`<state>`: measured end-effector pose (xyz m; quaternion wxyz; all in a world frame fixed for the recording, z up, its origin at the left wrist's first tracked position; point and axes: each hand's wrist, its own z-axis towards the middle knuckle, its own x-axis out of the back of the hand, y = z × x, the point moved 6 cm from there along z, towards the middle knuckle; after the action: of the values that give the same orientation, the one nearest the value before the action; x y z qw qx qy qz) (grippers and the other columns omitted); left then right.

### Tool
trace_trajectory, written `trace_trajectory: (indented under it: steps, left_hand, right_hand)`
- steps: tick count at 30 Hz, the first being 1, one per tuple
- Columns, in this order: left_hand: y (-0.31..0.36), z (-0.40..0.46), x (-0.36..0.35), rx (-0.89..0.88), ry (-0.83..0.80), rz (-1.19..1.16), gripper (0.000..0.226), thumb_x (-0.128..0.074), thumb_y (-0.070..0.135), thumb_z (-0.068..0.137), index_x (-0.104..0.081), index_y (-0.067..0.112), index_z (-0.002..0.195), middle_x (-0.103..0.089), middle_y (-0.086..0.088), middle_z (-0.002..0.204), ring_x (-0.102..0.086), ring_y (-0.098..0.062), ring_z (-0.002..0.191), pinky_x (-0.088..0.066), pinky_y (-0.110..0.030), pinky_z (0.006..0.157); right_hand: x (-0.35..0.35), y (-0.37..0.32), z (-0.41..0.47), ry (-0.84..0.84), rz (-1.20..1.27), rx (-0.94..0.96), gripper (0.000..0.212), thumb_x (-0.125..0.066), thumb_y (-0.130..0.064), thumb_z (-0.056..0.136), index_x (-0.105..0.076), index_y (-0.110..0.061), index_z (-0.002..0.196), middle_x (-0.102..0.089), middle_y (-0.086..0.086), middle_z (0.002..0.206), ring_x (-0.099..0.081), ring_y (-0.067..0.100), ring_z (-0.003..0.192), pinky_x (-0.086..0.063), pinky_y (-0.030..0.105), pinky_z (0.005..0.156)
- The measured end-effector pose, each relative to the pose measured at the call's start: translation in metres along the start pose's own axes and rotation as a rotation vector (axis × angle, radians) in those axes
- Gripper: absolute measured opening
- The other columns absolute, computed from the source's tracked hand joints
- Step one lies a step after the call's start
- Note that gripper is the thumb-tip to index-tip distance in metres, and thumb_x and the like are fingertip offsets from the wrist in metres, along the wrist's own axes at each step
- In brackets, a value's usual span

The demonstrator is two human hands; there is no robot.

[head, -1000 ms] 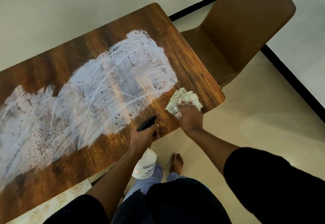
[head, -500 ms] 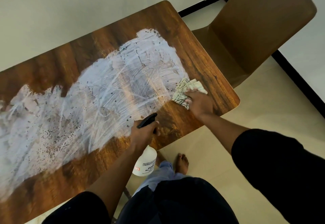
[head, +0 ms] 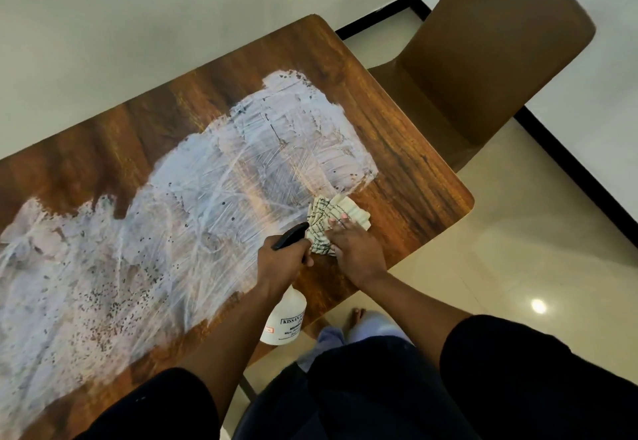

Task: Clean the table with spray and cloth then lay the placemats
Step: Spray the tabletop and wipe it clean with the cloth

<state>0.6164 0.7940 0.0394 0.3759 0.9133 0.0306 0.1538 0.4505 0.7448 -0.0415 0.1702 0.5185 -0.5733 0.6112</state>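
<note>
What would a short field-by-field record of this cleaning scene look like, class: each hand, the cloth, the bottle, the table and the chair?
left hand: grips the spray bottle's black trigger head
spray bottle: white, hangs below the table's near edge
right hand: presses the cloth down, fingers straight
cloth: checked, bunched, at the right end of the smear
table: wooden, with a wide white streaked smear along it
chair: brown, at the table's right end
placemats: none in view
</note>
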Motion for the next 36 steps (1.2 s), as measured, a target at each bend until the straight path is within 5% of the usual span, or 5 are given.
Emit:
trace_trajectory:
  steps: [4, 15, 19, 26, 36]
  left_hand:
    - [0.001, 0.006, -0.002, 0.025, 0.000, 0.017, 0.021, -0.069, 0.015, 0.093, -0.079, 0.002, 0.079, -0.076, -0.016, 0.069, -0.047, -0.017, 0.044, -0.040, -0.029, 0.050]
    - [0.013, 0.017, -0.013, 0.023, 0.033, -0.048, 0.029, -0.067, 0.009, 0.093, -0.072, 0.031, 0.075, -0.074, -0.017, 0.070, -0.051, -0.018, 0.048, -0.044, -0.029, 0.051]
    - [0.019, 0.022, -0.024, 0.042, 0.074, -0.075, 0.031, -0.066, 0.009, 0.094, -0.073, 0.033, 0.076, -0.074, -0.019, 0.070, -0.051, -0.018, 0.049, -0.043, -0.030, 0.053]
    - [0.032, 0.035, -0.047, 0.055, 0.135, -0.101, 0.019, -0.068, 0.010, 0.093, -0.078, 0.018, 0.079, -0.076, -0.020, 0.073, -0.054, -0.018, 0.050, -0.045, -0.028, 0.049]
    - [0.036, 0.044, -0.064, 0.132, 0.234, -0.150, 0.018, -0.069, 0.011, 0.090, -0.078, -0.002, 0.082, -0.075, -0.022, 0.073, -0.053, -0.022, 0.050, -0.044, -0.030, 0.049]
  right_hand:
    - [0.013, 0.016, 0.006, 0.031, 0.102, -0.031, 0.042, -0.075, -0.017, 0.091, -0.070, -0.023, 0.133, -0.056, -0.004, 0.149, -0.042, 0.022, 0.147, -0.037, 0.045, 0.121]
    - [0.089, 0.097, 0.083, 0.158, 0.120, -0.305, 0.043, -0.069, -0.024, 0.097, -0.065, -0.031, 0.139, -0.053, -0.011, 0.152, -0.035, 0.013, 0.150, -0.020, 0.022, 0.117]
    - [0.095, 0.093, 0.088, 0.058, -0.243, -0.047, 0.052, -0.060, -0.039, 0.100, -0.052, -0.025, 0.150, -0.043, 0.002, 0.161, -0.034, 0.026, 0.152, -0.023, 0.043, 0.123]
    - [0.081, 0.119, 0.093, -0.140, -0.371, 0.113, 0.070, -0.027, -0.055, 0.106, 0.009, -0.037, 0.163, 0.016, 0.004, 0.172, 0.018, 0.030, 0.158, 0.004, 0.055, 0.127]
    - [0.050, 0.084, 0.088, -0.186, -0.370, 0.335, 0.068, -0.032, -0.051, 0.106, -0.002, -0.035, 0.165, 0.010, 0.002, 0.173, 0.017, 0.027, 0.158, 0.000, 0.053, 0.128]
